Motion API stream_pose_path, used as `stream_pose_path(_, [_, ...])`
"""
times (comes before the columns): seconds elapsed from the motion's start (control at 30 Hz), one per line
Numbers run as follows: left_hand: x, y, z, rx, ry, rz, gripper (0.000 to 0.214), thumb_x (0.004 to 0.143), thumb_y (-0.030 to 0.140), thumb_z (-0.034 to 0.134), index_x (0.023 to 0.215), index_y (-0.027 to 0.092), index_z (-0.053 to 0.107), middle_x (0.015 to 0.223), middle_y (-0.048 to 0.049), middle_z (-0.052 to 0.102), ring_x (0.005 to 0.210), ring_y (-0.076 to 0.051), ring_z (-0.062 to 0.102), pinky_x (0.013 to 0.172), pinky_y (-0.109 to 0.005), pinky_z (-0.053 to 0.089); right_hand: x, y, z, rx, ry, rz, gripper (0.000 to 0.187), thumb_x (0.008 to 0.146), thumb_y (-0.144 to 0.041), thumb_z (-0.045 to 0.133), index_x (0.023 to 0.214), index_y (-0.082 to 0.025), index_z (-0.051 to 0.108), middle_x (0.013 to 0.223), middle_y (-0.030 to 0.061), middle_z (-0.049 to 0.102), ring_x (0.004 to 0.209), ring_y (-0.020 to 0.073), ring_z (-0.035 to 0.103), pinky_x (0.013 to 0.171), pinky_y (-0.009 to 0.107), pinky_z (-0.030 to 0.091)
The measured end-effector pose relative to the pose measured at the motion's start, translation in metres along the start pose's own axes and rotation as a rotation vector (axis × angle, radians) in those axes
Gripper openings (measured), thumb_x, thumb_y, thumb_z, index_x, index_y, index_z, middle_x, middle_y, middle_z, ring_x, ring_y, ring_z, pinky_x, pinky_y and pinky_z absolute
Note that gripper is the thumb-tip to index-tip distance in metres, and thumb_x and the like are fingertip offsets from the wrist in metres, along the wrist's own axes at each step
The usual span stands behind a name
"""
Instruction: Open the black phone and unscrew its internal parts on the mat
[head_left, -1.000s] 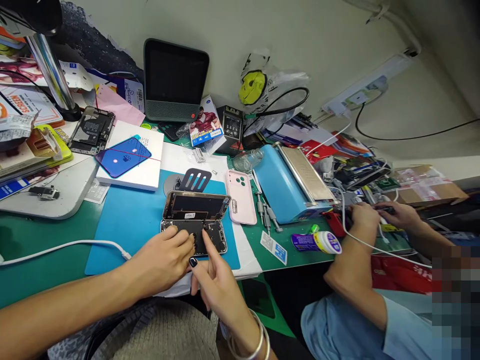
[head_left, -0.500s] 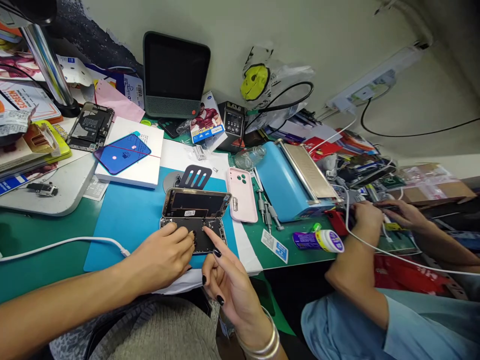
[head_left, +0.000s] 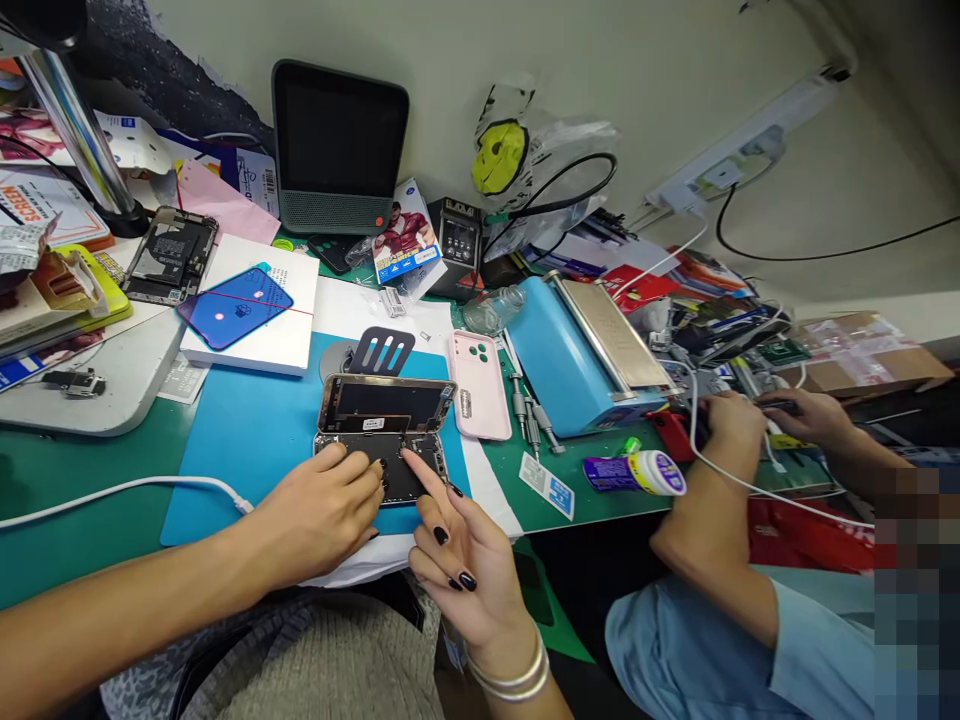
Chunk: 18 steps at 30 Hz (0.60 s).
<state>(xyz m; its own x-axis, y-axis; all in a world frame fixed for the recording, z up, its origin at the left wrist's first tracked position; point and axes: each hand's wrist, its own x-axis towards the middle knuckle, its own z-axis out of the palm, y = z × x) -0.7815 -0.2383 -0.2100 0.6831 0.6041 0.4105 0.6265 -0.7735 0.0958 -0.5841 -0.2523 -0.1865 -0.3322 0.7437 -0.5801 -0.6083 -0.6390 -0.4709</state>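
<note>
My left hand (head_left: 322, 510) lies palm down on the lower half of the opened phone (head_left: 382, 440), its fingers bent and spread over the bare insides, pinning the phone without gripping anything. My right hand (head_left: 465, 545) is half open: the forefinger is stretched out with its tip on the phone's middle, seemingly on a small part, though it is too tiny to tell which. The other fingers are loosely curled and hold nothing.

The phone rests on the blue mat (head_left: 247, 440) near the desk's front edge, its screen propped up behind it. A pink phone case (head_left: 478, 385) lies just beside it to the right. Toward the right edge, a co-worker's hands (head_left: 731, 420) are busy near a blue roller machine (head_left: 577, 350).
</note>
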Motion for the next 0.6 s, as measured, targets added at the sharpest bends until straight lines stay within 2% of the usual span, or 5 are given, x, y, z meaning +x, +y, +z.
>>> stream_pose_path(0.17, [0.001, -0.002, -0.004, -0.010, 0.001, -0.002, 0.024, 0.091, 0.032, 0.065, 0.100, 0.010, 0.067, 0.111, -0.0112, 0.069, 0.094, -0.025, 0.055, 0.081, -0.038, 0.037, 0.001, 0.008, 0.010, 0.172, -0.018, 0.075, 0.059, 0.080, -0.034, 0.070, 0.134, -0.016, 0.055, 0.063, -0.0112, 0.057, 0.035, -0.0008, 0.010, 0.036, 0.015, 0.016])
stream_pose_path(0.27, [0.004, -0.005, -0.009, -0.011, -0.001, 0.000, 0.018, 0.095, 0.030, 0.059, 0.097, 0.013, 0.066, 0.109, -0.0083, 0.070, 0.094, -0.023, 0.055, 0.082, -0.037, 0.037, 0.000, 0.011, 0.009, 0.019, -0.009, 0.023, 0.057, 0.078, -0.040, 0.070, 0.130, -0.019, 0.057, 0.065, -0.0097, 0.058, 0.034, -0.0001, 0.016, 0.037, 0.018, 0.016])
stream_pose_path(0.33, [0.009, -0.009, -0.012, 0.007, 0.006, -0.006, 0.016, 0.099, 0.026, 0.054, 0.096, 0.015, 0.065, 0.107, -0.0063, 0.070, 0.095, -0.023, 0.055, 0.082, -0.036, 0.037, -0.003, 0.009, 0.002, -0.237, 0.034, -0.118, 0.050, 0.081, -0.044, 0.067, 0.124, -0.020, 0.060, 0.059, -0.0092, 0.053, 0.036, 0.0022, 0.022, 0.039, 0.020, 0.016])
stream_pose_path(0.47, [0.030, -0.016, -0.015, 0.109, 0.016, -0.008, 0.018, 0.101, 0.014, 0.048, 0.092, 0.014, 0.064, 0.095, -0.0070, 0.069, 0.088, -0.022, 0.054, 0.074, -0.035, 0.035, -0.008, -0.001, -0.018, -1.062, 0.128, -0.487, 0.042, 0.086, -0.041, 0.059, 0.118, -0.014, 0.067, 0.056, -0.0044, 0.050, 0.046, 0.0076, 0.037, 0.048, 0.023, 0.028])
stream_pose_path(0.6, [0.059, -0.017, -0.012, 0.235, 0.006, 0.059, 0.020, 0.100, 0.009, 0.046, 0.091, 0.010, 0.064, 0.093, -0.0100, 0.066, 0.084, -0.022, 0.053, 0.068, -0.035, 0.034, -0.008, -0.002, -0.022, -1.633, 0.149, -0.564, 0.059, 0.092, -0.041, 0.049, 0.142, -0.008, 0.052, 0.058, 0.0015, 0.059, 0.050, 0.0143, 0.051, 0.055, 0.029, 0.031])
